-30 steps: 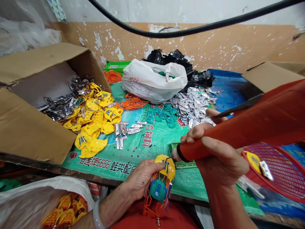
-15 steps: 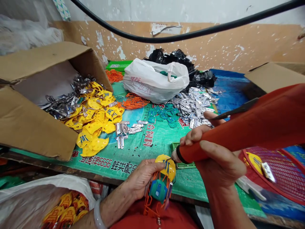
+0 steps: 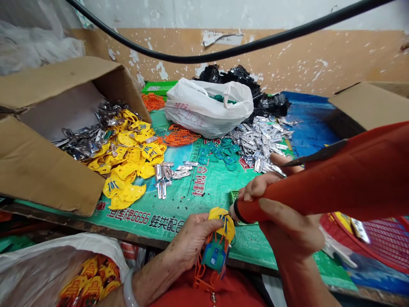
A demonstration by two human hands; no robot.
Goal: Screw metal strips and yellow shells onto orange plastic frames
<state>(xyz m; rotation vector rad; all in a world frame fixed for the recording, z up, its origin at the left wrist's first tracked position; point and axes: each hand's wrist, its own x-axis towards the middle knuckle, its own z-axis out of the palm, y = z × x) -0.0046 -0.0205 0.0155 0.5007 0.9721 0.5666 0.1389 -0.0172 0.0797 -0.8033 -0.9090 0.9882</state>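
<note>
Near the table's front edge, my left hand pinches a small toy-like plastic assembly. It has a yellow shell at its top, an orange lattice frame and a teal-and-blue block in the middle. My right hand is wrapped round a long red power screwdriver, with a thin dark lever along its upper side. The tool's tapered nose meets the yellow shell, and its tip is too small to make out. Behind the nose stands a green basket, partly hidden.
Yellow shells and dark silvery pieces spill from a cardboard box. Farther back are teal parts, silver pieces, a white plastic bag and black parts. A red basket is at right; a black cable hangs overhead.
The red screwdriver and my right hand have shifted slightly left and down. The yellow shell has tilted a little in my left hand. The overhead cable sags lower.
</note>
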